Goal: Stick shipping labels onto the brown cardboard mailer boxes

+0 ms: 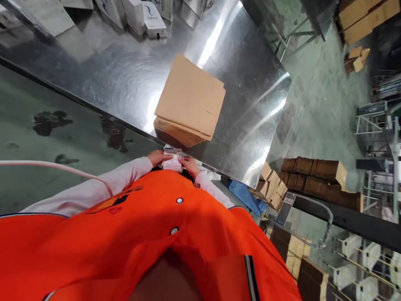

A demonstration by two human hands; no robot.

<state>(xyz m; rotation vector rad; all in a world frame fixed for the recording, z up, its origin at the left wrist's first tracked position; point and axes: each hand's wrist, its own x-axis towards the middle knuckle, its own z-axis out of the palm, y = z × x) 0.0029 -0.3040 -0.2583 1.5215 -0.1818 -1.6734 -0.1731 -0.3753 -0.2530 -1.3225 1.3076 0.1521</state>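
Just below the table's near edge, close to my body, is a small white carton with printing on its far part. My left hand grips it from the left, thumb lying across the top. From the right, the fingers of my right hand pinch its other side. The carton's underside and some of my fingertips are hidden. Beyond my hands, a stack of flat brown cardboard sheets lies on the shiny metal table.
Several white boxes stand at the table's far left. A pale hose or cable runs in from the left to my sleeve. To the right are a blue cart, brown cartons, a curved metal handle and racks.
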